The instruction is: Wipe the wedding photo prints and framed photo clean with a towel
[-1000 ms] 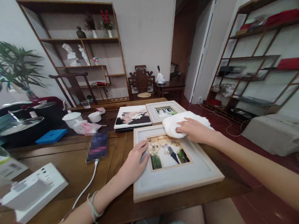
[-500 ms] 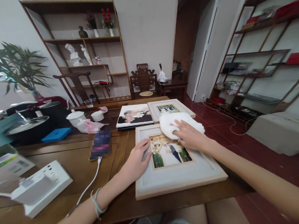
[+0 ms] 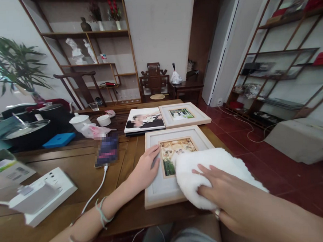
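Note:
A light wooden picture frame (image 3: 165,191) with a wide pale mat lies flat near the table's front edge. Inside it is a couple's wedding photo (image 3: 168,168), its right part covered. My left hand (image 3: 145,168) rests on the frame's left side, fingers stretched toward the photo and holding nothing. A fluffy white cloth (image 3: 226,159) is under my right hand (image 3: 223,194), which grips it with bent fingers. The cloth lies over the frame's right half and hangs past its right and front edges, hiding the lower right corner.
Behind lie a second framed photo (image 3: 202,114) and a stack with a large photo print (image 3: 153,127). To the left are a blurred phone (image 3: 105,151) on a white cable, a power strip (image 3: 56,189), a blue box (image 3: 59,140), a white teapot (image 3: 79,120) and a black pot (image 3: 28,138).
My right hand has drawn the white cloth from the frame's far right corner toward me, to its near right corner. My left hand stays on the frame's left side.

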The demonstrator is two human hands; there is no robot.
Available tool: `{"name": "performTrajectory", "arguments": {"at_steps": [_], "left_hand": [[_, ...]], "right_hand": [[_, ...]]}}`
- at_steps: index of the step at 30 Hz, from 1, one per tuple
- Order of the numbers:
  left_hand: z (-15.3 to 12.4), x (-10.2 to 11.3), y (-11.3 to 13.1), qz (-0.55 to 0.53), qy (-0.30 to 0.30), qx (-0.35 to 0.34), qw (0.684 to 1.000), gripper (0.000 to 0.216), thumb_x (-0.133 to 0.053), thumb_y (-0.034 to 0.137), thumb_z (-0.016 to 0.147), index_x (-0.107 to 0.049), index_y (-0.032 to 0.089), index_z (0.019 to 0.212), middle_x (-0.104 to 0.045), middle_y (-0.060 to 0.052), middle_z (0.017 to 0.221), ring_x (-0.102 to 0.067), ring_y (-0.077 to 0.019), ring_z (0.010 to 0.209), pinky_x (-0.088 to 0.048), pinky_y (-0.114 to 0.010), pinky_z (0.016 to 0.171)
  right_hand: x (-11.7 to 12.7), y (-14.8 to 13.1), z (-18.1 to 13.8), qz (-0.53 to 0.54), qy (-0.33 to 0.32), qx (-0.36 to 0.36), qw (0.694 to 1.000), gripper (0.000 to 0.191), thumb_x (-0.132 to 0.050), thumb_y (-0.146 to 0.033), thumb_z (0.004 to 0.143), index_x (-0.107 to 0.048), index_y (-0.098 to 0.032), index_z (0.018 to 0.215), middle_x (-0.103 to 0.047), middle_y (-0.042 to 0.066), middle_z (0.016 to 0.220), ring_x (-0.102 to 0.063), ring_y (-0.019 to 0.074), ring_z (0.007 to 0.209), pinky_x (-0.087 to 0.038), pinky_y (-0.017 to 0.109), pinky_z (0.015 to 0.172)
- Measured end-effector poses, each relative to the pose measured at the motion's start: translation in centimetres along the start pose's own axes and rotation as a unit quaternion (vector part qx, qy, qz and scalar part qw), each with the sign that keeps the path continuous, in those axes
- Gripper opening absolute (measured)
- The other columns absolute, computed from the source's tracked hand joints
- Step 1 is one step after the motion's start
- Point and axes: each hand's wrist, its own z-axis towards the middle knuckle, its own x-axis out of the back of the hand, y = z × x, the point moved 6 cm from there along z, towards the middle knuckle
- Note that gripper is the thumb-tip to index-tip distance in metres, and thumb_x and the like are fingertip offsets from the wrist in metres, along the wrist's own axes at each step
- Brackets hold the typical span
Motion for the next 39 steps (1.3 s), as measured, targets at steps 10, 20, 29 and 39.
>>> {"name": "performTrajectory", "arguments": {"at_steps": [10, 20, 29, 39], "left_hand": [[0.2, -0.1, -0.1, 0.02, -0.014, -0.016, 1.0, 0.044, -0.036, 0.022, 0.09, -0.054, 0.004, 0.125, -0.051, -0.017, 0.134, -0.045, -0.0259, 0.127, -0.035, -0.041, 0.108], [0.3, 0.2, 0.1, 0.007, -0.001, -0.024, 1.0, 0.041, -0.037, 0.023, 0.09, -0.056, 0.008, 0.123, -0.053, -0.016, 0.133, -0.048, -0.0268, 0.124, -0.038, -0.045, 0.105], [0.2, 0.1, 0.1, 0.004, 0.006, -0.024, 1.0, 0.04, -0.038, 0.022, 0.089, -0.056, 0.01, 0.122, -0.054, -0.015, 0.132, -0.049, -0.0266, 0.123, -0.038, -0.045, 0.105], [0.3, 0.0, 0.0, 0.014, -0.005, -0.042, 0.999, 0.041, -0.037, 0.02, 0.089, -0.054, 0.009, 0.124, -0.053, -0.017, 0.133, -0.048, -0.027, 0.125, -0.038, -0.045, 0.105]], "right_hand": [[0.4, 9.6, 7.0, -0.15, 0.15, -0.019, 0.977, 0.044, -0.058, -0.01, 0.069, -0.062, -0.017, 0.113, -0.036, 0.012, 0.145, -0.02, 0.0356, 0.136, -0.015, 0.057, 0.109], [0.2, 9.3, 9.4, -0.132, 0.099, 0.019, 0.986, 0.048, -0.048, -0.008, 0.071, -0.06, -0.015, 0.117, -0.036, 0.009, 0.145, -0.021, 0.037, 0.135, -0.022, 0.057, 0.106], [1.2, 2.1, 0.4, 0.043, -0.05, 0.043, 0.997, 0.046, -0.044, -0.003, 0.063, -0.065, -0.02, 0.1, -0.053, 0.01, 0.132, -0.03, 0.0281, 0.134, -0.026, 0.049, 0.107], [-0.4, 4.7, 4.0, -0.011, 0.117, 0.025, 0.993, 0.024, -0.052, -0.018, 0.08, -0.063, -0.015, 0.101, -0.032, 0.013, 0.147, -0.026, 0.0327, 0.135, -0.024, 0.052, 0.108]]}}
